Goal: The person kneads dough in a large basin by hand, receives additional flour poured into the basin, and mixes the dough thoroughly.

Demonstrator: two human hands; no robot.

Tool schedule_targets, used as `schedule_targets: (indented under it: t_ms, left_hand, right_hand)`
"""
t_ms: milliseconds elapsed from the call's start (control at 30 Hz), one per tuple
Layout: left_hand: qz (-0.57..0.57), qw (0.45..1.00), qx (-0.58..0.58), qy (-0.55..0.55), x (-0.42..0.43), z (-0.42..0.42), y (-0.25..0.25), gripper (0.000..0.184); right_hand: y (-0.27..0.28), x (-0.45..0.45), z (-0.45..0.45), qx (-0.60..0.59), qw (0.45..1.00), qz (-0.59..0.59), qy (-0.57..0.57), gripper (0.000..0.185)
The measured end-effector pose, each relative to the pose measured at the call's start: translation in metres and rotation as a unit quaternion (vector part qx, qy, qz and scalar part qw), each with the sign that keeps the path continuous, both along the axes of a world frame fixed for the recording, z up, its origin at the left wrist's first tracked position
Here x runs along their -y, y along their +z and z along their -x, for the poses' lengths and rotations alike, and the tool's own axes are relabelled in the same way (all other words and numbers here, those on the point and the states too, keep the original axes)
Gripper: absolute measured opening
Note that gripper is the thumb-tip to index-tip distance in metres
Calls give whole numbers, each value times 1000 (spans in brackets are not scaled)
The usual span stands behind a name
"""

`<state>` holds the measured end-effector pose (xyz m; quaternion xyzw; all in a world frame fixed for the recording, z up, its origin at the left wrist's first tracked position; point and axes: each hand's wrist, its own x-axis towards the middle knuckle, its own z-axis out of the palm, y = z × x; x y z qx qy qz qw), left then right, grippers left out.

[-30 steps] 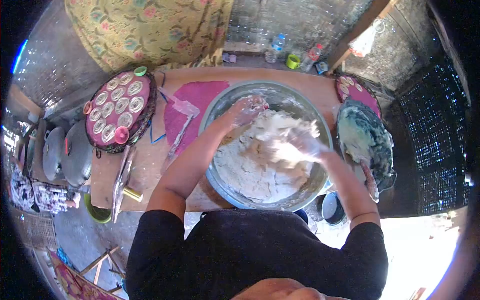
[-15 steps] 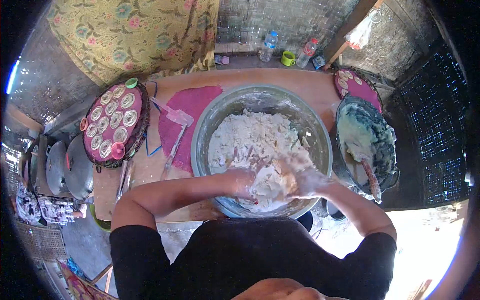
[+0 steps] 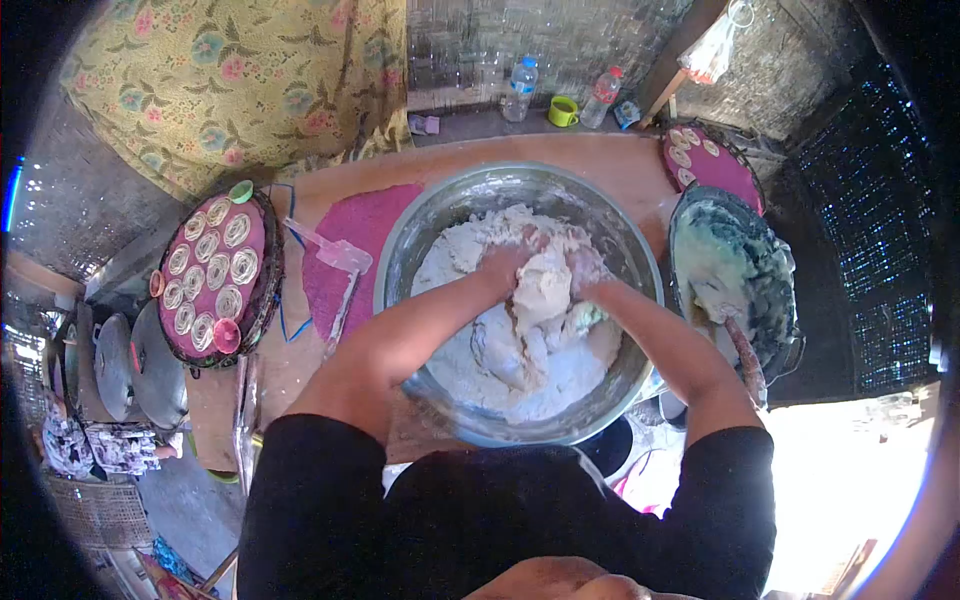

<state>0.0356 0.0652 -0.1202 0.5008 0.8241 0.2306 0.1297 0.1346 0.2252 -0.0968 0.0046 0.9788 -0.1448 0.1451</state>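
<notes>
A large metal basin holds white flour and crumbly dough. Both my hands are inside it, toward its far half. My left hand grips the dough from the left, its fingers partly sunk in the floury mass. From the right, my right hand presses into the same lump, flour coating its fingers. The fingertips of both hands are hidden in the dough. A paler lump sits between the hands, and loose flour lies nearer my body.
Left stands a round tray of coiled dough pieces, near a spatula on pink cloth. At right are a pot of pale batter with a wooden handle and another tray. Bottles and a green cup stand behind.
Both hands have moved away from my body, from the basin's near side to its far half. Dough now bunches between them, and flour shows at the near side.
</notes>
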Motion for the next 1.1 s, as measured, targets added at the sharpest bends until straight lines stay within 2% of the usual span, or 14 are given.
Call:
schedule_targets:
  t_ms: [33,133,233,267,367,500,567,700,733,767,867,933,1033,1100]
  left_hand:
    - [78,996,42,20,-9,9,-2,44]
    - [-13,993,-83,81,-17,24,2,36]
    - [-50,981,-62,178,-13,28,7,27]
    - [-52,980,-67,182,-10,31,2,27]
    - [-125,960,52,244,12,25,1,28]
    - [155,982,-30,-105,52,12,17,30]
    - [245,957,-17,-155,77,-4,42,44]
    - [187,951,23,-247,104,-23,104,64]
    - [130,965,12,-229,104,-19,99,75]
    - [71,975,2,-211,102,-12,95,88]
    - [92,972,-8,-217,87,7,79,89]
    - [140,963,11,-230,82,11,83,88]
    - [172,955,4,-241,78,21,70,81]
    - [159,957,-10,-242,81,15,55,76]
  right_hand:
    - [36,11,10,0,999,-38,-22,44]
    - [36,0,48,-87,984,53,-144,45]
    - [-47,-39,101,-154,959,-82,-225,35]
    - [-3,-10,87,-95,962,-24,-255,35]
    - [2,20,60,-57,971,-36,-231,35]
    - [7,57,-13,-39,991,-48,-119,37]
    - [16,78,-58,-52,995,-62,-58,37]
    - [37,109,-127,-157,985,-70,6,39]
    - [54,116,-138,-222,972,35,-67,47]
    - [41,104,-142,-223,972,31,-72,47]
    - [13,62,-149,-167,947,200,-188,46]
    - [23,34,-128,-61,755,420,-500,43]
    - [41,30,-72,-5,751,444,-489,61]
    - [-19,-18,-37,21,702,600,-383,61]
